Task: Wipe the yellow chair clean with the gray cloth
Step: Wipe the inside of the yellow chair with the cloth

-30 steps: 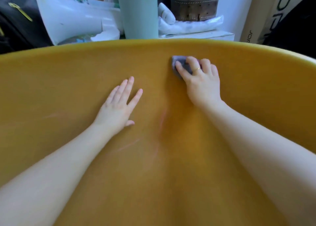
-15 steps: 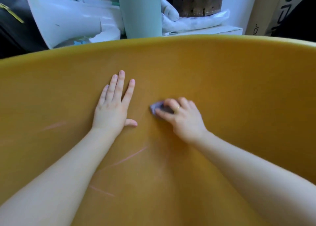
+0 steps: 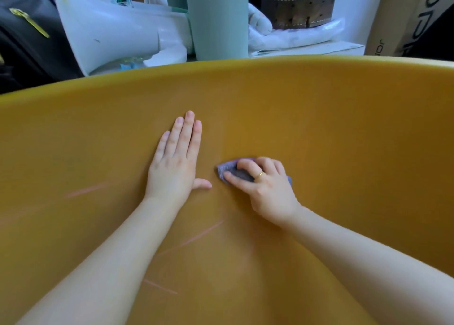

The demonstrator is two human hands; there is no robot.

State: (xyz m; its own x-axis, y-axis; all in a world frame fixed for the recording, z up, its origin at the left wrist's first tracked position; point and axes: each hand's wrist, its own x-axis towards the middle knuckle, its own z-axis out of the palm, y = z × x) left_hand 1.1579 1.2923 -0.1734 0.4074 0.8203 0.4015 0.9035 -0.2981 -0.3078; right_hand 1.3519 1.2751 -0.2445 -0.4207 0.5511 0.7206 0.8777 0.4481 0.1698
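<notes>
Several pink streaks [image 3: 194,238] mark yellow chair [image 3: 344,133]; megaphone [image 3: 118,32] behind.

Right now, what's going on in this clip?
A person is wiping the inside of a yellow chair. The right hand holds a small gray cloth bunched under its curled fingers against the chair surface. The left hand rests flat on the chair just beside it, fingers straight. Several pale pinkish streaks show on the surface nearer the camera, so cleaning looks unfinished.
</notes>
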